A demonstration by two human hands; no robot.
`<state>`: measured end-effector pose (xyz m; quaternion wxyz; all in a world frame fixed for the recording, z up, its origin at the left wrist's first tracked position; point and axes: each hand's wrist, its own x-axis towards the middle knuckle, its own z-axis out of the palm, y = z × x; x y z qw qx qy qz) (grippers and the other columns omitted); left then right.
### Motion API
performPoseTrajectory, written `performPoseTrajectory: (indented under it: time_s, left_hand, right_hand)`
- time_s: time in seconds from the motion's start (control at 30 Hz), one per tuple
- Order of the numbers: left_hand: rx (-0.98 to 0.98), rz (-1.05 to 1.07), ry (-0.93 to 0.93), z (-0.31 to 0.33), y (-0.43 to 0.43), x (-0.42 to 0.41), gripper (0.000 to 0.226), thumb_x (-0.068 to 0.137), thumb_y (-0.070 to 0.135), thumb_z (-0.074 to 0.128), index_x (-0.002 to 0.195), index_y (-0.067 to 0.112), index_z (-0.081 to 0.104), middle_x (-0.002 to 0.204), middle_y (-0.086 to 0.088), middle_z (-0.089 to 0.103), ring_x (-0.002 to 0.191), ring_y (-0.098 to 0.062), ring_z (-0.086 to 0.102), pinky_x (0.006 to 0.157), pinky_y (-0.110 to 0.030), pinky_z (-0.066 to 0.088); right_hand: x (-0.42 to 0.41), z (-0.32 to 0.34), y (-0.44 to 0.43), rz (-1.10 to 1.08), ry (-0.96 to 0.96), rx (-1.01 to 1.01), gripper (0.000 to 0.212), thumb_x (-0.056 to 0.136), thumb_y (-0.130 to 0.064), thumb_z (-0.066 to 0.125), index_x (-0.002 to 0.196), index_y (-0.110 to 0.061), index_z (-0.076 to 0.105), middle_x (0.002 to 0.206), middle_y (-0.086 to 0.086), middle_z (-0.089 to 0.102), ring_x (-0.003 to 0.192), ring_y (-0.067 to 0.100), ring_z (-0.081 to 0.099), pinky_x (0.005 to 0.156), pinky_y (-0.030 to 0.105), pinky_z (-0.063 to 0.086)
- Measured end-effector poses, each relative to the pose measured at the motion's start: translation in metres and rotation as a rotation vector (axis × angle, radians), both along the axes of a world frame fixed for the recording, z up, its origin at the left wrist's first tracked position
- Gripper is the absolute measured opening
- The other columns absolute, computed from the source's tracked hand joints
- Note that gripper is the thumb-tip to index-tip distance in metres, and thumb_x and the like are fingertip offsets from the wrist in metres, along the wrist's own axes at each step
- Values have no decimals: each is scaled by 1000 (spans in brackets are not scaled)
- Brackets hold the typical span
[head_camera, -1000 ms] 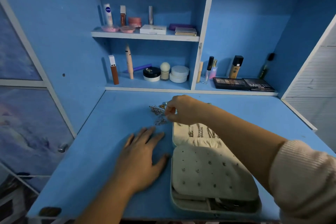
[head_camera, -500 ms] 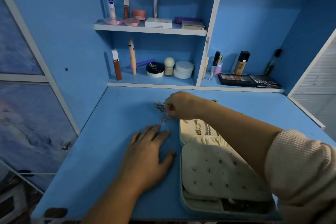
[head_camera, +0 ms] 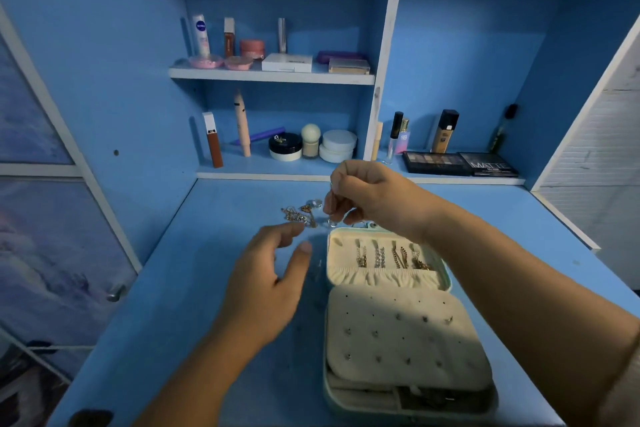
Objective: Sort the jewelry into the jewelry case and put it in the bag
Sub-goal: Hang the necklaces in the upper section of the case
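An open cream jewelry case (head_camera: pixel 391 282) lies on the blue desk, right of centre. Several chains hang in its lid, and small studs dot the padded panel (head_camera: pixel 401 340). A loose pile of jewelry (head_camera: pixel 299 213) sits on the desk just beyond the case's far left corner. My right hand (head_camera: pixel 367 196) hovers above that corner and pinches a small piece of jewelry that dangles from its fingertips. My left hand (head_camera: pixel 270 274) is lifted off the desk left of the case, fingers relaxed and spread, fingertips near the pile. No bag is in view.
Cosmetics fill the shelves behind the desk: tubes, jars and a white box (head_camera: pixel 286 62) above, a black jar (head_camera: pixel 285 146) and round white tubs below. Two eyeshadow palettes (head_camera: pixel 460 163) lie at the back right. A blue side wall closes the left.
My right hand has risen from the pile with a small piece pinched in its fingers. My left hand has lifted off the desk and moved toward the pile.
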<state>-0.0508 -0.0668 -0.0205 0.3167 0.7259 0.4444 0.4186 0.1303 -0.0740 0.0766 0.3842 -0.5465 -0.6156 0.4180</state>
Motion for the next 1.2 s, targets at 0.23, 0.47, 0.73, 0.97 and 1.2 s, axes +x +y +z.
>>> performPoseTrajectory:
  time_s: [0.23, 0.47, 0.73, 0.97, 1.2]
  left_hand:
    - [-259, -381, -81, 45, -14, 33, 20, 84, 39, 61, 91, 24, 72, 96, 10, 74, 96, -14, 67, 89, -31, 51]
    - [-343, -338, -256, 52, -14, 34, 20, 79, 34, 57, 87, 21, 71, 78, -2, 75, 85, -14, 71, 87, -33, 53]
    - [-200, -141, -146, 78, 2, 29, 13, 91, 24, 60, 86, 29, 71, 82, 11, 75, 81, 0, 68, 77, -18, 50]
    - [-94, -182, -31, 106, 7, 51, 12, 90, 29, 63, 83, 30, 71, 71, 13, 70, 73, -2, 62, 66, -15, 49]
    - [-184, -243, -32, 115, -3, 76, 14, 93, 29, 60, 90, 21, 72, 82, 7, 72, 72, 1, 64, 61, -10, 46]
  right_hand:
    - [9, 28, -26, -4, -120, 149, 13, 96, -12, 48, 85, -13, 57, 70, -4, 66, 61, 7, 58, 56, 18, 44]
    - [38, 35, -35, -222, 29, 189, 20, 97, -17, 43, 80, -13, 52, 67, -2, 63, 58, 10, 54, 62, 28, 44]
    - [74, -10, -48, -511, 30, 14, 18, 92, -18, 45, 80, -9, 55, 72, 3, 64, 62, 14, 54, 63, 29, 44]
    - [81, -51, -61, -423, 16, -209, 19, 82, -27, 58, 99, -17, 58, 95, 2, 61, 78, 16, 57, 69, 29, 43]
    - [32, -49, -42, -32, 112, -3, 52, 78, -35, 71, 126, -28, 55, 122, -19, 58, 118, -1, 51, 101, 32, 44]
